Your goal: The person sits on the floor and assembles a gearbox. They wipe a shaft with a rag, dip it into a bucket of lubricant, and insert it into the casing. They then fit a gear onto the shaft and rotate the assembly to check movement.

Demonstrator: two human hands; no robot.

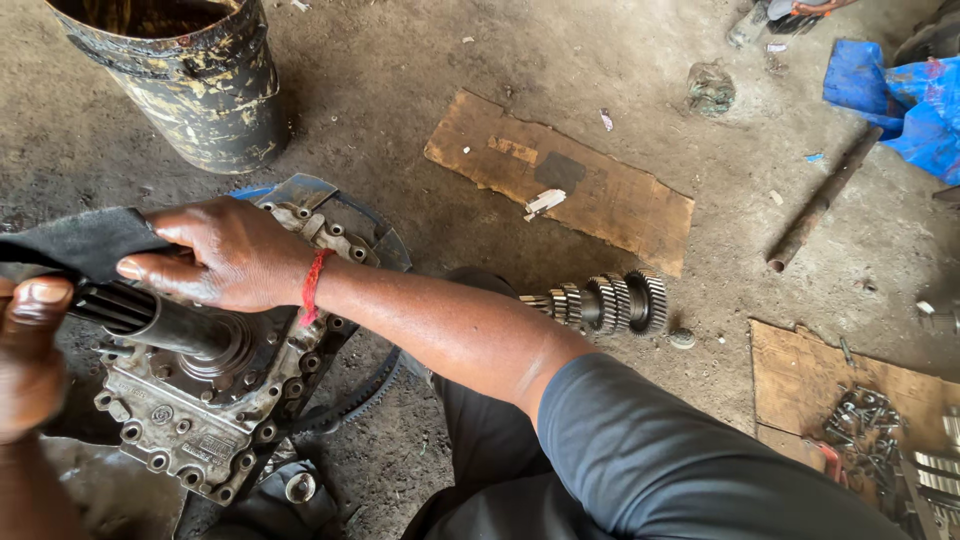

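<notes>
Head view, workshop floor. Item: cast-metal gearbox housing [205, 400] with a splined input shaft [150, 318], lying on the dirt floor [420, 90] over a toothed ring gear [365, 385]. Judged heavy, rigid, greasy and slippery; bolt holes and flange corners give sharp edges.

Right hand [225, 255]: closed, pressing a black rag [80, 240] against the upper end of the shaft. Left hand [30, 360]: at the frame's left edge, thumb up beside the splines; whether it grips cannot be told.

Best purchase, by judgement: the rag-wrapped shaft, or the flange rim with both hands; bare oily metal would slide.

Surroundings: a battered drum [185, 80] near, behind the housing; a gear-cluster shaft [605, 303] just beside the forearm; cardboard sheet [560, 185]; pipe [820, 200]; blue tarpaulin [900, 100]; loose bolts [865, 420] on cardboard at right. Open floor lies between drum and cardboard.
</notes>
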